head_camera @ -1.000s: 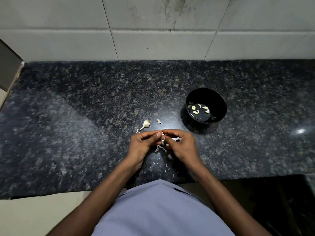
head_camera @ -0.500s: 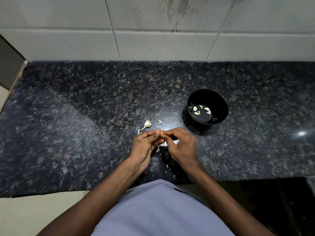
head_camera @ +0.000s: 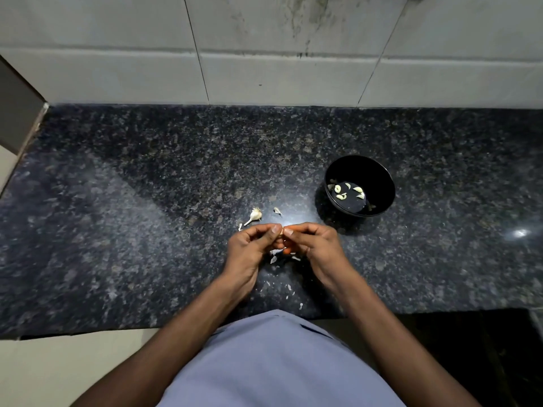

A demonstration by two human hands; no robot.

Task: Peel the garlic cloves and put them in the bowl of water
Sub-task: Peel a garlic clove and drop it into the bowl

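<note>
My left hand (head_camera: pixel 252 245) and my right hand (head_camera: pixel 316 245) meet fingertip to fingertip over the dark granite counter (head_camera: pixel 147 215). Together they pinch a small garlic clove, which their fingers almost wholly hide. A black bowl (head_camera: pixel 379 183) of water stands to the upper right of my hands, with several peeled cloves (head_camera: pixel 346 190) floating in it. The bare garlic stem and root (head_camera: pixel 255 215) lies just beyond my left hand. Loose bits of peel (head_camera: pixel 276 255) lie under and in front of my hands.
A pale tiled wall (head_camera: pixel 264 54) rises behind the counter. The counter's front edge runs just below my wrists, with my blue shirt (head_camera: pixel 279 362) against it. A small piece of peel (head_camera: pixel 277 212) lies between the stem and the bowl.
Both hands stay together in the same spot, fingers shifting slightly on the clove. The bowl and the stem have not moved.
</note>
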